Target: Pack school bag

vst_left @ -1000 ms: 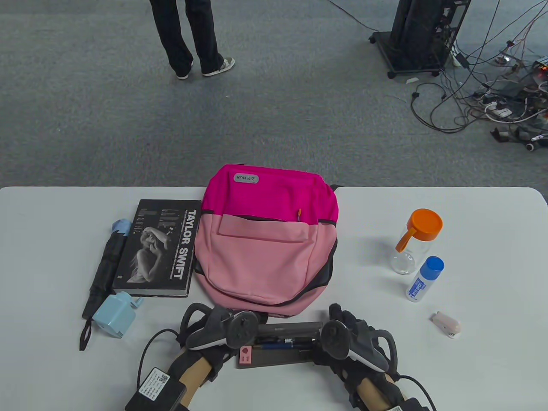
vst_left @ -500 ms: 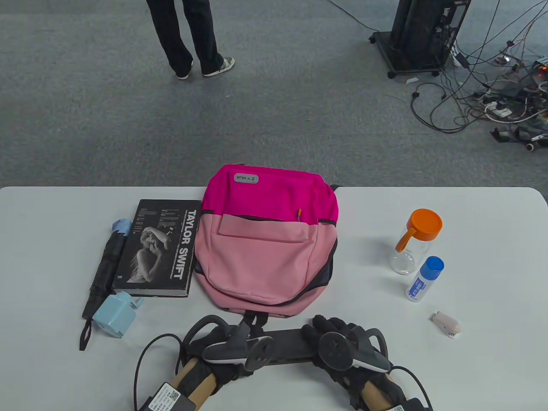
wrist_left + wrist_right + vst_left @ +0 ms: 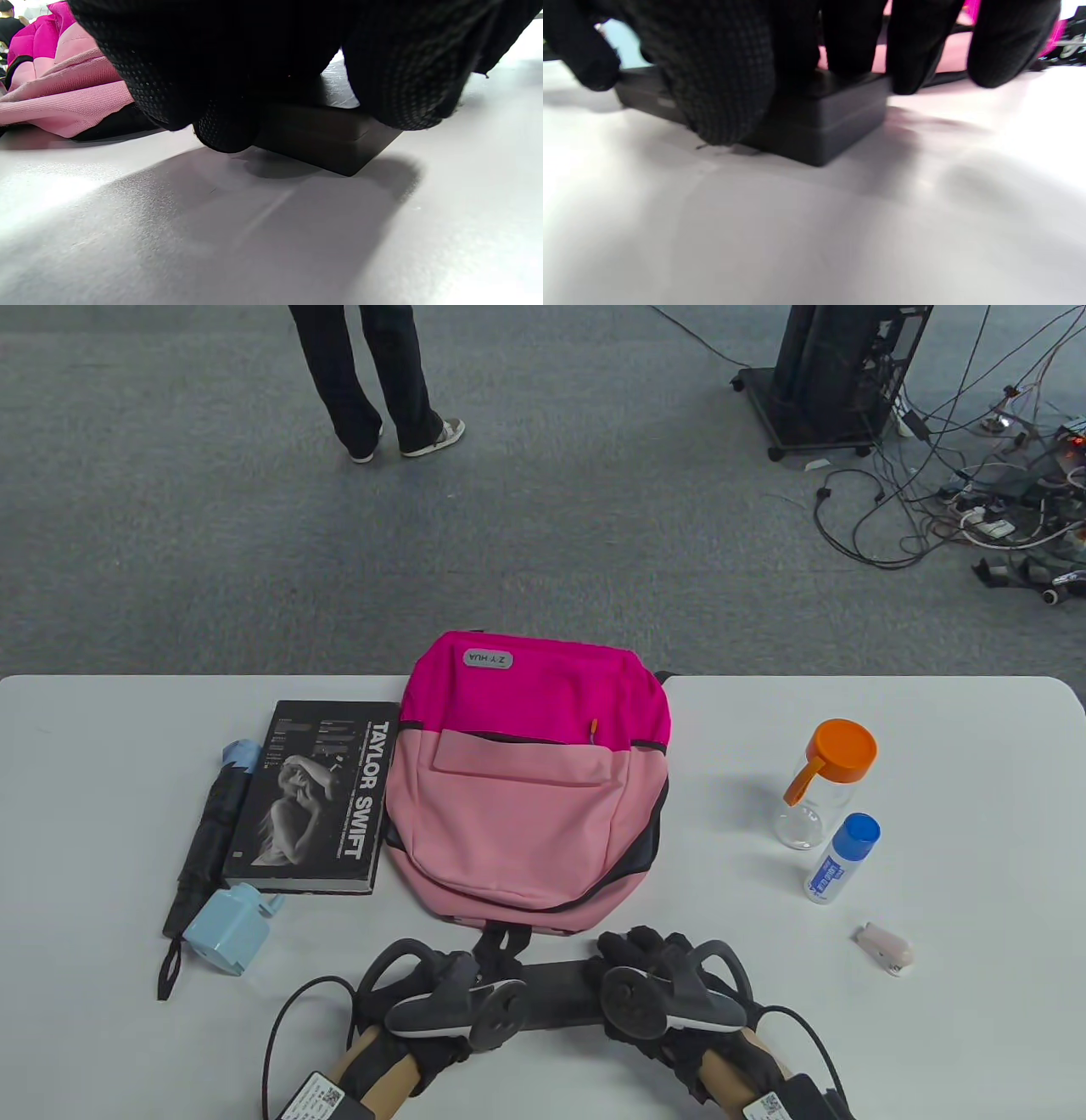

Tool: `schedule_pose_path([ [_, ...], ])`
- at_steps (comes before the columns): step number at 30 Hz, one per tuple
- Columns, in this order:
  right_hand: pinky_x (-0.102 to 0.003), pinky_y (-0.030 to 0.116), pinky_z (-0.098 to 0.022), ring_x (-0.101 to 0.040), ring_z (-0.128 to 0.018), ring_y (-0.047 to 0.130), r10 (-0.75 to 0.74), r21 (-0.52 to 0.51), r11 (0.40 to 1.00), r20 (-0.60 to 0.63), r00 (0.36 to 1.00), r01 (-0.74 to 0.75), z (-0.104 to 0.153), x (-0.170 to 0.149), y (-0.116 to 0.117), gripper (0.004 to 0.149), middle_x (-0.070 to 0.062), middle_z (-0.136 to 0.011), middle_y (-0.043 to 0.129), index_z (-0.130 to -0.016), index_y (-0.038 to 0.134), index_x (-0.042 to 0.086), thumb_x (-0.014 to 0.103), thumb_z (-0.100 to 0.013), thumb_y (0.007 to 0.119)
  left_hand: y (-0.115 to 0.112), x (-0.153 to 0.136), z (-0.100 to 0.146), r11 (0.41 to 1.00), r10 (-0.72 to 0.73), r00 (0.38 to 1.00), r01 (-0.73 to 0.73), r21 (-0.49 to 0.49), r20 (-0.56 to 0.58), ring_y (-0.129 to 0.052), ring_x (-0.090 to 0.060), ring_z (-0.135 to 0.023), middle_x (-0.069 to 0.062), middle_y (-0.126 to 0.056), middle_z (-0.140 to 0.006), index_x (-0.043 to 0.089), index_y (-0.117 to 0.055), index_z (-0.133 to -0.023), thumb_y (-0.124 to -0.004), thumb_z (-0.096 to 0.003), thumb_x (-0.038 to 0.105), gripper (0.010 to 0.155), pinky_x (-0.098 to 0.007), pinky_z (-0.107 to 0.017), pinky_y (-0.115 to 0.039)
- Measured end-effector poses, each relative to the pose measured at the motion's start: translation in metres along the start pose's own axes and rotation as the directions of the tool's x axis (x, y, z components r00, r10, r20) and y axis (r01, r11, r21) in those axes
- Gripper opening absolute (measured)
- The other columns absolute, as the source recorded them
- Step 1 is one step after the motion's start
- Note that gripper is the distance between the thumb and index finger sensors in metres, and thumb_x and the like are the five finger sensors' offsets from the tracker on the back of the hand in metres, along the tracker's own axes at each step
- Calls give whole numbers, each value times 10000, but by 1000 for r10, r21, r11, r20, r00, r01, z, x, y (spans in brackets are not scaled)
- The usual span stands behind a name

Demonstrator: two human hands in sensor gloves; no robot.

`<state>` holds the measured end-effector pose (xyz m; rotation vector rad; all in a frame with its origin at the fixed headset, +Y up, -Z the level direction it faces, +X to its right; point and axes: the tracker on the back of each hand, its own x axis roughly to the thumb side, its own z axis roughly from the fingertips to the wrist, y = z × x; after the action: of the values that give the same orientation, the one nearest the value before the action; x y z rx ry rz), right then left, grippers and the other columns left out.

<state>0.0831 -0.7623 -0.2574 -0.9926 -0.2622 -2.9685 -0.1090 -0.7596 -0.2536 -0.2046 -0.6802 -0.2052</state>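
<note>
At the near edge of the white table point(image 3: 933, 746), two hands in black sensor gloves rest on a flat black rectangular pencil case point(image 3: 556, 994), one at each end. The left hand point(image 3: 441, 997) covers the case's left end, fingers curled down over its top and far edge; the right hand point(image 3: 657, 984) does the same at the right end. From the wrist views, fingertips point(image 3: 225, 131) reach past the case to the tabletop, and the lid looks closed, a thin seam running round the dark box. Both hands appear to grip it, though the trackers hide the thumbs from above.

The case lies crosswise, long axis running left to right, parallel to the table edge. Just beyond it, nearly touching, lies the pink and magenta fabric backpack point(image 3: 530, 780), flat on its back with its black top handle pointing toward the hands. Both hands are about equally near the bag, which is straight ahead of them.

Left of the backpack lie a black hardcover book point(image 3: 318, 797), a folded black umbrella point(image 3: 208, 836) and a pale blue sharpener point(image 3: 229, 929). To the right stand a clear bottle with an orange lid point(image 3: 819, 785), a blue-capped glue bottle point(image 3: 840, 857) and a small pale stapler-like item point(image 3: 884, 948).
</note>
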Motion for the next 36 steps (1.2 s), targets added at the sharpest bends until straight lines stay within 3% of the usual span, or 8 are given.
schedule_pose_path([
  [5, -764, 713, -629, -524, -948, 792, -60, 13, 998, 15, 998, 60, -13, 5, 5, 711, -209, -1104, 699, -995, 613, 287, 373, -388, 974, 4, -16, 1, 993, 118, 993, -118, -13, 16, -1063, -339, -811, -122, -837, -1068, 228, -737, -1010, -922, -375, 502, 715, -471, -594, -939],
  [9, -753, 734, -616, -524, -942, 794, -40, 15, 999, 3, 999, 40, -2, -3, 6, 723, -224, -1104, 699, -1005, 596, 287, 389, -391, 962, 31, -36, 7, 927, 126, 986, -77, 368, -109, -1141, -234, -594, 1, -1105, -793, 249, -950, -859, -970, -357, 451, 541, -410, -448, -981],
  [16, -761, 729, -613, -533, -966, 765, -39, 19, 999, -120, 992, 41, 36, -42, 10, 726, -222, -1116, 674, -1013, 576, 289, 372, -398, 954, 33, -68, -50, 985, 145, 957, -116, 125, -251, -698, -511, -1089, -147, -685, -1205, 226, -595, -1128, -925, -379, 520, 870, -643, -767, -676],
  [19, -758, 728, -615, -523, -980, 759, -24, 33, 999, -153, 988, 30, 48, -53, 10, 729, -217, -1119, 668, -1018, 567, 290, 367, -402, 950, 15, -69, -74, 990, 141, 952, -134, 46, -270, -686, -524, -1086, -168, -688, -1196, 253, -717, -1067, -907, -389, 485, 742, -653, -763, -664],
  [23, -758, 729, -614, -535, -978, 751, -34, 33, 999, -185, 982, 41, 60, -64, 12, 737, -235, -1121, 660, -1027, 555, 279, 358, -407, 944, 17, -66, -83, 978, 179, 954, -145, 150, -242, -938, -474, -954, -134, -938, -1035, 265, -933, -878, -863, -417, 393, 483, -614, -689, -814],
  [29, -717, 809, -573, -563, -942, 798, -53, -45, 998, -144, 988, 47, 73, -61, 8, 746, -294, -1090, 702, -1053, 602, 178, 332, -403, 935, 38, -69, -91, 930, 354, 924, -331, 162, -142, -1135, -329, -750, -41, -1110, -827, 250, -922, -852, -822, -419, 366, 460, -526, -579, -945],
  [32, -723, 814, -574, -588, -968, 763, -49, -64, 997, -113, 992, 42, 78, -48, -6, 745, -314, -1108, 671, -1065, 587, 170, 298, -407, 911, 66, -77, -96, 853, 498, 863, -468, 231, -87, -1135, -289, -596, -25, -1118, -680, 232, -912, -851, -806, -412, 324, 460, -531, -544, -932],
  [36, -736, 802, -583, -613, -982, 727, -20, -143, 990, -112, 994, 3, 71, -42, -31, 744, -331, -1124, 635, -1081, 552, 158, 280, -420, 872, 124, -87, -94, 816, 490, 871, -443, 373, -38, -1075, -255, -441, -34, -1085, -538, 189, -892, -868, -770, -452, 369, 469, -558, -567, -902],
])
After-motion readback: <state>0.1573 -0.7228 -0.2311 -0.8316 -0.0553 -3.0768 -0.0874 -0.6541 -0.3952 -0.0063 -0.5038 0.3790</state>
